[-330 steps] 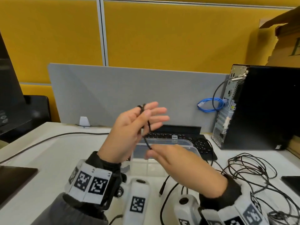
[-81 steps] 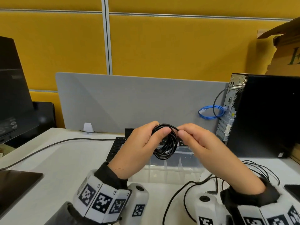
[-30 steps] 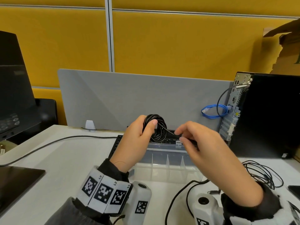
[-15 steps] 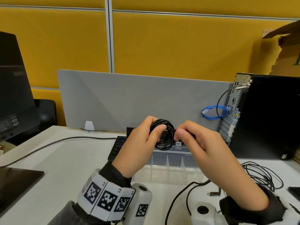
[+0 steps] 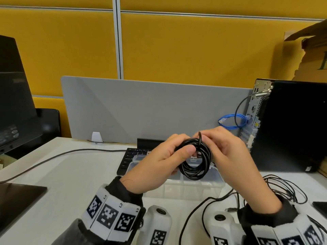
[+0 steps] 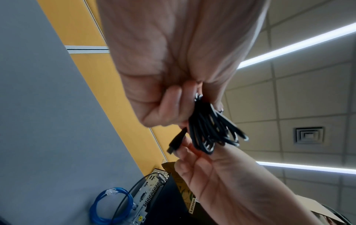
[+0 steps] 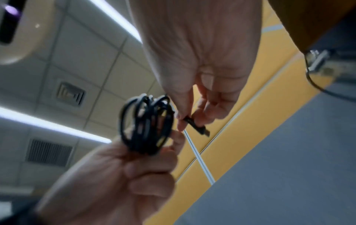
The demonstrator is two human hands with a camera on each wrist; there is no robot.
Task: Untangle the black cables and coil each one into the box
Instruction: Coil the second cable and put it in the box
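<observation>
A black cable wound into a small coil (image 5: pixel 195 160) hangs in the air above the clear plastic box (image 5: pixel 191 189). My left hand (image 5: pixel 169 159) grips the coil, thumb on top of the loops (image 6: pixel 210 132). My right hand (image 5: pixel 221 149) pinches the cable's free end by its black plug (image 7: pixel 196 124), just beside the coil (image 7: pixel 148 123); the plug (image 6: pixel 176 140) sticks out past the fingertips. A tangle of thin black cables (image 5: pixel 283 190) lies on the white desk to the right.
A black keyboard (image 5: pixel 131 157) sits behind the box. A black computer tower (image 5: pixel 290 128) with a blue cable (image 5: pixel 231 121) stands at the right. A grey divider (image 5: pixel 150 110) backs the desk. A monitor (image 5: pixel 14 96) and a dark pad (image 5: pixel 16 198) are at the left.
The coil has dropped a little and turned more face-on above the box. My right hand has brought the plug end in against the top of the coil.
</observation>
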